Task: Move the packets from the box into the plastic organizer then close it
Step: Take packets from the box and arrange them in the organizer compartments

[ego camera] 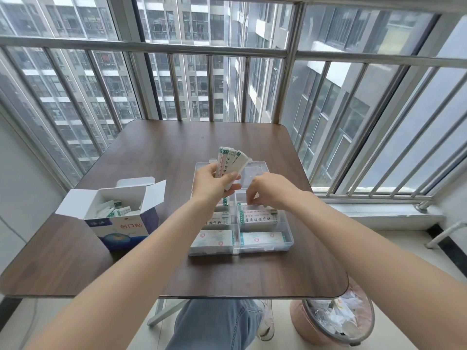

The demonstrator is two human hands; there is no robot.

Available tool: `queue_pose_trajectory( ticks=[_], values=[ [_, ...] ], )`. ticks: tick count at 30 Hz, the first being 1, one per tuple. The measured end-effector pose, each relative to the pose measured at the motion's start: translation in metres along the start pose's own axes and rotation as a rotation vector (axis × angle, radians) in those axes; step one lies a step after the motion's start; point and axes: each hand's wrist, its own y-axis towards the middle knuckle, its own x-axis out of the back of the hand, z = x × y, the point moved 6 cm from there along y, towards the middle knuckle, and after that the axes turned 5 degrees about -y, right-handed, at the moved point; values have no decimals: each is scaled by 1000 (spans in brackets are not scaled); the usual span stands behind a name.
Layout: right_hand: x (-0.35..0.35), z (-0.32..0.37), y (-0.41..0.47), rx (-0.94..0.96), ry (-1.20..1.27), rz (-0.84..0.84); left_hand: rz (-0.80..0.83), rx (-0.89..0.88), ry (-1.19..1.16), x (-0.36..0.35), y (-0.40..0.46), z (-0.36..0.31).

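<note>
A clear plastic organizer (289, 239) stands open at the middle of the table, its lid (275, 170) laid back. White packets with green print (257, 218) lie in its compartments. My left hand (212, 181) grips a fanned bundle of packets (231, 161) above the organizer's far left side. My right hand (265, 189) reaches down into the far right compartment, fingertips pinching the edge of a packet there. A blue and white cardboard box (118, 229) stands open at the left, with several packets (115, 209) inside.
The brown table (252, 276) sits against a railed balcony window (227, 51). A pink waste bin (333, 322) full of wrappers stands on the floor at the lower right. My jeans-clad leg (214, 324) shows under the table's front edge.
</note>
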Motion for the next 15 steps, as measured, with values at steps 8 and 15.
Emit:
queue_pose_trajectory(
  ticks=[8,15],
  values=[
    [19,-20,-17,-120,719,-283,100,2,-28,0,-4,-7],
    [20,-28,-27,-305,1324,-354,212,6,-90,-10,-13,-5]
  ],
)
